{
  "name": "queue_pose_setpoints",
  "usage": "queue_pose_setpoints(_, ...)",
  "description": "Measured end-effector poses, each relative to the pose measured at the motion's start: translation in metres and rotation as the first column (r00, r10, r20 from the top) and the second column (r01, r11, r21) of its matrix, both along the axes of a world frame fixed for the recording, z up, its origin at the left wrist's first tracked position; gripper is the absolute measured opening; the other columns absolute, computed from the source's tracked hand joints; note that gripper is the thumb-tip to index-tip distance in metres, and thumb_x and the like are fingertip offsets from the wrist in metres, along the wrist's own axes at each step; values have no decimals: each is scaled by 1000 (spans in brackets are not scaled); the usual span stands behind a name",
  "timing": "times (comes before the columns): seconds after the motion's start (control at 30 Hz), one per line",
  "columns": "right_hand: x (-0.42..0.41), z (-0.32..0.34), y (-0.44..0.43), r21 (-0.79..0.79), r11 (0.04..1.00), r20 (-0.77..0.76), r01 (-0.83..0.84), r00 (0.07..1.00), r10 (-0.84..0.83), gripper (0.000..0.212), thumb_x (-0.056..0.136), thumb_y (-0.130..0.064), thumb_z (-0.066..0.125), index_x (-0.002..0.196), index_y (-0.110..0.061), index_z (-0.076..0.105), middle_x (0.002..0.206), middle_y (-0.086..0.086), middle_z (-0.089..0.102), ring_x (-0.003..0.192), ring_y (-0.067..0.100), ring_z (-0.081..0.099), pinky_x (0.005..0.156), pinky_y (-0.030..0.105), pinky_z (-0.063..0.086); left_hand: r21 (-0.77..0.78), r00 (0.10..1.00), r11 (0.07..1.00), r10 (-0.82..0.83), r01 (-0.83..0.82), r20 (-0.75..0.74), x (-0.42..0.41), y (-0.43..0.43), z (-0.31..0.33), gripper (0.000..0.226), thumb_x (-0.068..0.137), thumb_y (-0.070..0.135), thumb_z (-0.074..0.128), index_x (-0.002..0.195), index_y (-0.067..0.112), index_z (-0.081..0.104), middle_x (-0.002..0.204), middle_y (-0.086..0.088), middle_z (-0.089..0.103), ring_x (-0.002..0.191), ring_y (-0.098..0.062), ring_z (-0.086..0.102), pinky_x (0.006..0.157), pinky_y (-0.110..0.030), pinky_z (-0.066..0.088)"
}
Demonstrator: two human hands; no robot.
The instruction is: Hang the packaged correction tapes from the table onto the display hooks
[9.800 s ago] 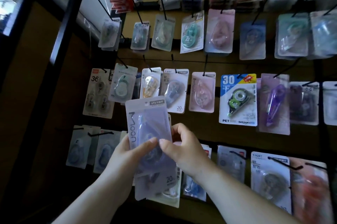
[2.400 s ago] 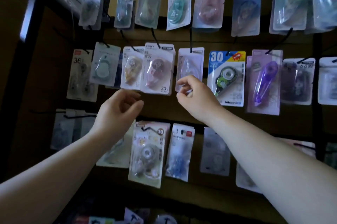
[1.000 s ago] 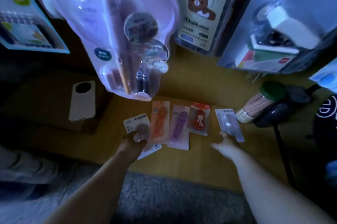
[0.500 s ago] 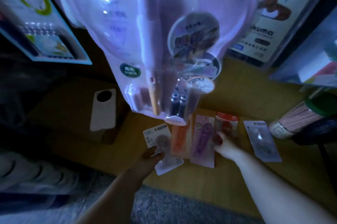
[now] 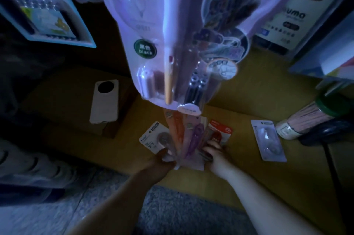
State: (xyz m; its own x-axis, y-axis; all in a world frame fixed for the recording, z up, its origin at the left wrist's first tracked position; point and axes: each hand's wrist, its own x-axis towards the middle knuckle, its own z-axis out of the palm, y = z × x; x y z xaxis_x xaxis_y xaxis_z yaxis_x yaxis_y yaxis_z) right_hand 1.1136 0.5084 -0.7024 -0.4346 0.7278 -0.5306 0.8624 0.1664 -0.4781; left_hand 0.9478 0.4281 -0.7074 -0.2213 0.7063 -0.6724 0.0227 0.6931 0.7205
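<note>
The fanned packs (image 5: pixel 188 139) are being pinched by the left hand (image 5: pixel 160 160) and the right hand (image 5: pixel 214 153). They should be squared up first. The lone pack (image 5: pixel 268 140) at 3 o'clock should be added.

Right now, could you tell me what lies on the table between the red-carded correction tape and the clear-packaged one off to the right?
In the head view, only bare yellow-brown table lies between the red-carded tape and the clear-packaged tape.

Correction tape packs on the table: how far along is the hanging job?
Done: nothing in this view shows a pack hung; the hooks are out of frame. In hand: left hand and right hand gather a fan of packs, white-carded, orange, purple and red, on the yellow table. Left: the clear blister pack lies untouched to the right, then hanging all five.
</note>
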Motion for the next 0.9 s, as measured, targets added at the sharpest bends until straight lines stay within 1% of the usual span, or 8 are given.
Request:
queue_pose_setpoints(0.1,3,-1,-14,2,999,27,-44,999,44,49,89,0,45,135,-15,43,153,-2,16,141,19,21,114,22,17,-40,994,993,-113,113,7,29,-12,1,62,80,12,62,137,7,37,133,-19,50,115,-26,53,91,-23,43)
queue_pose_setpoints(0.2,8,0,-24,24,999,18,-28,999,27,48,87,-4,47,132,-18,47,154,-5,18,139,19,27,114,25,25,-31,896,969,-238,244,-374,42,-10,13,48,83,29,49,130,20,48,127,-12,58,113,-28,56,92,-31,48)
queue_pose_setpoints(0.27,14,1,-29,50,999,8,-6,1000,6,47,86,-9,50,131,-23,49,155,-6,17,140,19,25,112,24,27,-12,761,959,-233,284,-606,32,0,17,46,90,27,49,134,21,43,140,-8,45,126,-27,44,99,-31,41)
queue_pose_setpoints(0.33,21,3,-31,124,992,-11,14,1000,-13,47,85,-13,53,131,-24,50,156,-6,12,142,19,20,112,22,25,-49,670,948,-259,315,-695,17,12,19,59,89,32,50,143,22,28,152,-6,24,137,-29,25,108,-35,30)
queue_pose_setpoints(0.43,40,6,-23,233,970,1,73,997,-75,48,86,-17,57,133,-24,47,156,-1,13,141,23,19,113,25,24,-161,557,903,-378,399,-739,4,30,14,74,88,44,49,148,27,8,158,-5,5,144,-30,7,116,-43,19)
queue_pose_setpoints(0.53,76,14,4,227,945,128,236,954,-269,60,89,-25,55,143,-24,29,158,3,3,145,24,8,116,33,18,-239,593,864,-483,444,-644,8,45,10,79,88,49,46,148,29,-3,158,1,-5,145,-29,-5,114,-50,14)
queue_pose_setpoints(0.67,119,14,35,202,927,283,316,887,-364,65,89,-31,53,145,-26,21,158,1,5,144,29,7,115,41,17,-300,536,816,-557,494,-634,21,45,7,82,85,50,51,147,31,1,158,3,2,144,-32,-5,112,-54,16)
queue_pose_setpoints(0.9,126,-7,40,132,914,228,383,886,-404,71,89,-22,54,147,-19,14,158,3,8,145,27,10,118,42,17,-354,388,698,-668,622,-635,41,24,9,73,89,49,42,147,32,2,158,8,-4,145,-27,-10,114,-51,16)
